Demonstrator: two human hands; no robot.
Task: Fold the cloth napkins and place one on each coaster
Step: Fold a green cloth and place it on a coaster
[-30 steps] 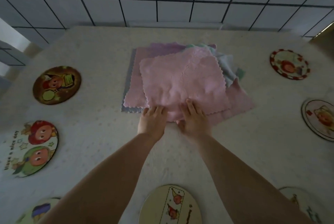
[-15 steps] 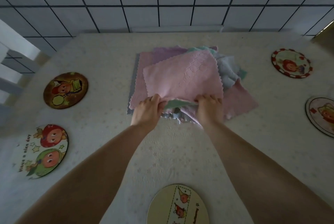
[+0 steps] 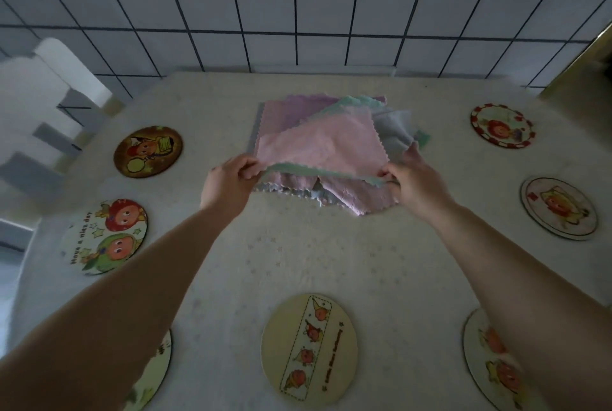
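A pile of cloth napkins (image 3: 291,112) in pink, purple, mint and grey lies at the table's far middle. The top pink napkin (image 3: 324,145) is lifted off the pile by its near edge. My left hand (image 3: 228,182) pinches its near left corner. My right hand (image 3: 410,178) pinches its near right corner. A mint-edged layer shows just under the lifted edge; I cannot tell whether it is held too. Round cartoon coasters ring the table: a brown one (image 3: 148,151), a fruit-face one (image 3: 107,235), and a cream one (image 3: 309,351) nearest me.
More coasters lie at the right (image 3: 501,125), (image 3: 559,208), and at the near corners (image 3: 493,361), (image 3: 150,374), partly under my arms. A tiled wall (image 3: 298,13) backs the table. A white chair (image 3: 49,102) stands at the left.
My hands went from pressing on the pile's near edge to pinching the top pink napkin, spread apart to its two near corners and raised it. The camera view tilted up slightly.
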